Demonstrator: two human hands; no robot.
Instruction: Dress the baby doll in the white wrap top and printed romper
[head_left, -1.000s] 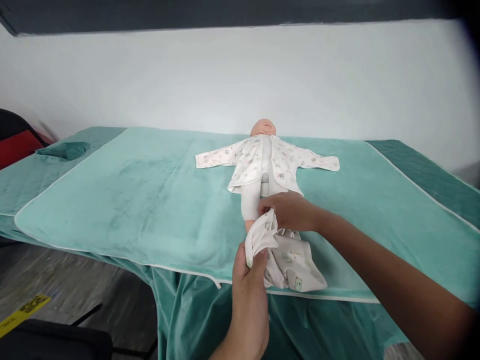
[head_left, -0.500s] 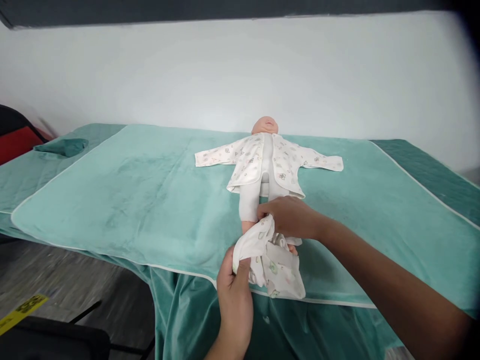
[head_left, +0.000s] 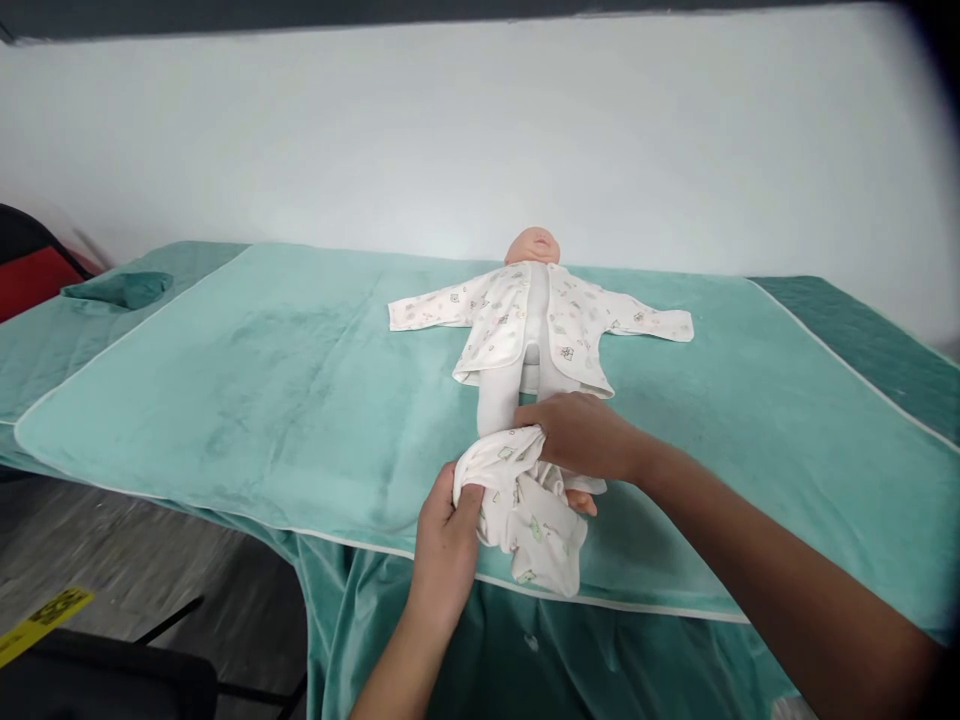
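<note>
A baby doll point(head_left: 534, 300) lies on its back, its head toward the wall. It wears an unfastened white printed jacket point(head_left: 491, 320) with both sleeves spread out. My left hand point(head_left: 448, 530) grips one side of the bunched white printed baby pants point(head_left: 547, 535), thumb on top. My right hand point(head_left: 574, 432) pinches the upper edge of the pants between the doll's legs, its fingertips partly hidden. The pants' waist opening now lies over the lower part of the doll's leg on the left, covering that foot. The doll's other foot point(head_left: 581, 502) shows bare below my right hand.
A light green velvet mat point(head_left: 300, 400) with white piping covers the table, over a darker green cloth point(head_left: 862, 320). A small green pillow point(head_left: 124, 290) lies far left. A black chair point(head_left: 105, 675) with a yellow tag stands at lower left. A white wall point(head_left: 375, 140) closes off the back.
My left hand has moved up and left with the pants, drawing their opening over the doll's left-side foot and lower leg. My right hand has hardly moved. The other foot shows more.
</note>
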